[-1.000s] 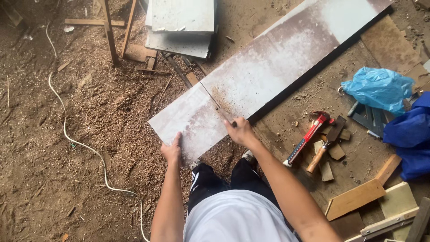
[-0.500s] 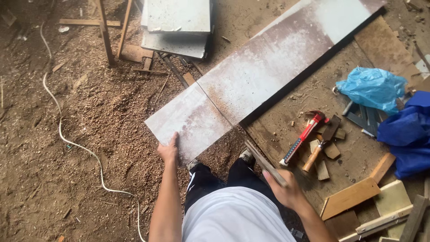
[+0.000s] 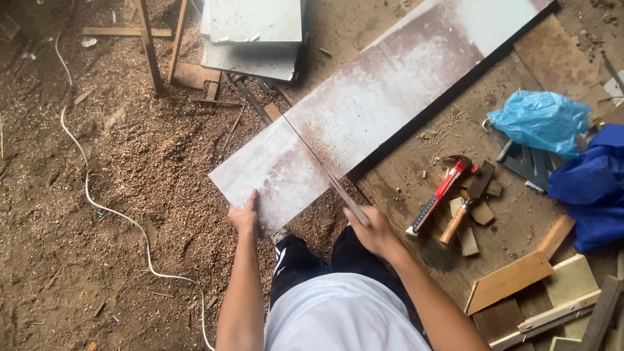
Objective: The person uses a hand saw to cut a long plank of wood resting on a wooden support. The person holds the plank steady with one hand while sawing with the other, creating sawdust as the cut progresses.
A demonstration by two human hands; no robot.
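Mid-cut: right hand [image 3: 372,229] grip closed on handsaw [image 3: 325,172], blade in kerf across white board [image 3: 383,97]. Left hand [image 3: 245,214] fingers spread flat, pressing board's near end. Next stroke needs steady hold, blade along kerf.

Red-handled hammer [image 3: 443,190] beside blue bag [image 3: 541,121] — sawdust [image 3: 149,169] around.

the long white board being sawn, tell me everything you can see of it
The long white board is a flat, thin panel, its pale face stained reddish-brown and dusted with sawdust, one long edge dark. It runs diagonally from upper right to its near end over the sawdust-covered ground. The left hand presses its near corner; the right hand holds a handsaw whose blade crosses it.
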